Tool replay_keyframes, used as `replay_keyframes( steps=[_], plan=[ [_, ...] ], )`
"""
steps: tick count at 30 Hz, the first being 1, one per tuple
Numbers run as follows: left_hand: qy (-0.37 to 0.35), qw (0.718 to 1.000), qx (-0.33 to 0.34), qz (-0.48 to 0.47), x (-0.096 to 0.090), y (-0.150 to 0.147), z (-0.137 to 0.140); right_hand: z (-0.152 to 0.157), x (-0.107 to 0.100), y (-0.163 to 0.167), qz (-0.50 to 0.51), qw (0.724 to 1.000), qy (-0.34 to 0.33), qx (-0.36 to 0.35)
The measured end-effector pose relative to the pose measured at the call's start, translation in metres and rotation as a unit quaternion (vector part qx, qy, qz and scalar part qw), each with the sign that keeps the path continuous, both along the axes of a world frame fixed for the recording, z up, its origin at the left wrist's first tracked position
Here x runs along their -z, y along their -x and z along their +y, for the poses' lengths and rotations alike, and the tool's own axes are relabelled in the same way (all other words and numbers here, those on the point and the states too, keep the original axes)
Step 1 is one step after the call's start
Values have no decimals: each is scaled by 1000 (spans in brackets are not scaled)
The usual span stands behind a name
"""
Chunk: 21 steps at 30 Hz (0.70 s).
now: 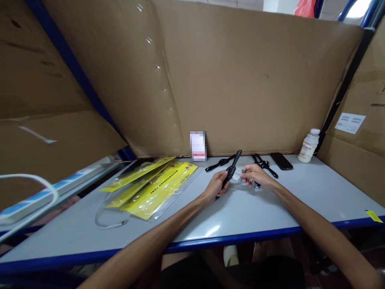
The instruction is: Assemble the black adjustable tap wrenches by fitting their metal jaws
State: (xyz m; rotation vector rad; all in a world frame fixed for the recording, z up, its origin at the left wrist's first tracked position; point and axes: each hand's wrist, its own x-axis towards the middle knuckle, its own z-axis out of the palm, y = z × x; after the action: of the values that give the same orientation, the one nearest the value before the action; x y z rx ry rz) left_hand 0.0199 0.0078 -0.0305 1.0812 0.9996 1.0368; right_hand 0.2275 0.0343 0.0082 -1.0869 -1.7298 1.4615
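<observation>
My left hand (215, 185) is closed around the middle of a black spokeshave (236, 159), which is tilted with one handle pointing up and away. Close to its right side, my right hand (254, 176) pinches a small shiny metal plate (237, 176), perhaps a blade. Whether the plate touches the spokeshave I cannot tell. Behind my left hand another black spokeshave (221, 162) lies on the table. A further black spokeshave (272, 172) with metal parts lies beyond my right hand, partly hidden by it. A small dark metal part (256, 185) shows below my right fingers.
Yellow carded clear packages (162, 188) are stacked on the grey table (240, 220) at left, with a white cable (110, 227). A power strip (57, 190) runs along the left edge. A black phone (281, 161) and white bottle (309, 146) stand right. Cardboard walls (240, 80) enclose the table.
</observation>
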Motion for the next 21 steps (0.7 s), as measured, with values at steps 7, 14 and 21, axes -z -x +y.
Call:
replay_keyframes(
  steps=[7, 14, 21],
  plan=[
    [-37, 999, 26, 21, -8, -6, -7, -3, 3, 3, 24, 999, 30, -32],
    [-54, 995, 73, 47, -14, -8, -11, 0, 11, 4, 48, 997, 39, -40],
    [-46, 993, 82, 66, -4, -7, -5, 0, 13, 5, 53, 998, 19, -34]
  ],
)
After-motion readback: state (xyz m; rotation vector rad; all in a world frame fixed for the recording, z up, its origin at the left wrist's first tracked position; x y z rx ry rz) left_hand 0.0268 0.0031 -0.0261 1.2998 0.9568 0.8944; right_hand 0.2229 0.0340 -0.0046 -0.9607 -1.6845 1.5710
